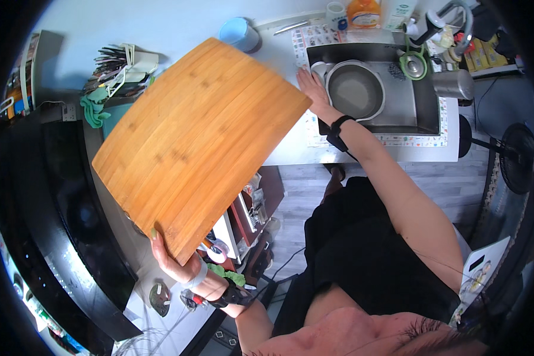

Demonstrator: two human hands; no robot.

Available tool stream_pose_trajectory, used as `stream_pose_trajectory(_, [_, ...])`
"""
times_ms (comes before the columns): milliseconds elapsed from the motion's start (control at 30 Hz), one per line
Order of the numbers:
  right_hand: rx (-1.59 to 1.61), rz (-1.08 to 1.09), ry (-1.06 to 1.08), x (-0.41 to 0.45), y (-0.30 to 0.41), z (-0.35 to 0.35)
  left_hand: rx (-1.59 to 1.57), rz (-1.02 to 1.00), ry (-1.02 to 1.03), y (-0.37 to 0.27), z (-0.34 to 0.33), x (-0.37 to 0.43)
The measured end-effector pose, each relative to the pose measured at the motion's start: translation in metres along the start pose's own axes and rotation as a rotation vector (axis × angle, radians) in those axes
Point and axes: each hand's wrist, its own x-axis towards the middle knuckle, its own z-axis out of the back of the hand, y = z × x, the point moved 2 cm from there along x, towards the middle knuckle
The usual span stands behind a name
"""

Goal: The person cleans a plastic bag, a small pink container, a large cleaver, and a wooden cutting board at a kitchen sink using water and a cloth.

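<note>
A large wooden cutting board (204, 142), tilted above the counter, fills the left middle of the view. My left hand (173, 260) grips its near corner, with the thumb on the upper face and the other fingers hidden under it. Beside the sink's left rim is my right hand (312, 89), fingers stretched out and nothing visible in them. The board's right corner overlaps the edge of this hand; whether they touch, I cannot tell. Close to the right fingers, a round pot (355, 91) with cloudy liquid stands in the dark sink (400, 107). A white spoon-like utensil (319, 69) lies beside the pot.
A blue tub (239, 34) stands behind the board, and a knife (291, 27) lies at the wall. An orange bottle (364, 13) stands behind the sink. Racked utensils (111, 66) are at upper left, above a black appliance (84, 196). A fan (516, 158) stands right.
</note>
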Motion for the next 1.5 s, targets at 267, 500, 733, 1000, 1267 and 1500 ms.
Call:
stream_pose_trajectory(267, [0.425, 0.445, 0.160, -0.141, 0.005, 0.065, 0.052, 0.026, 0.008, 0.024, -0.023, -0.040])
stream_pose_trajectory(500, [0.602, 0.590, 0.433, -0.180, -0.113, 0.122, 0.057, 0.130, 0.048, 0.054, -0.031, -0.085])
stream_pose_trajectory(733, [0.704, 0.080, 0.020, -0.132, -0.238, 0.174, 0.061, 0.204, 0.028, 0.063, -0.038, -0.132])
stream_pose_trajectory(1000, [0.369, 0.206, -0.211, 0.014, -0.243, 0.089, 0.112, 0.252, -0.026, 0.077, -0.042, -0.151])
stream_pose_trajectory(1267, [0.165, 0.102, -0.194, -0.038, -0.309, 0.112, 0.121, 0.227, 0.009, 0.085, -0.050, -0.157])
stream_pose_trajectory(1500, [0.605, -0.303, -0.471, -0.025, -0.287, 0.176, 0.103, 0.237, 0.023, 0.087, -0.080, -0.160])
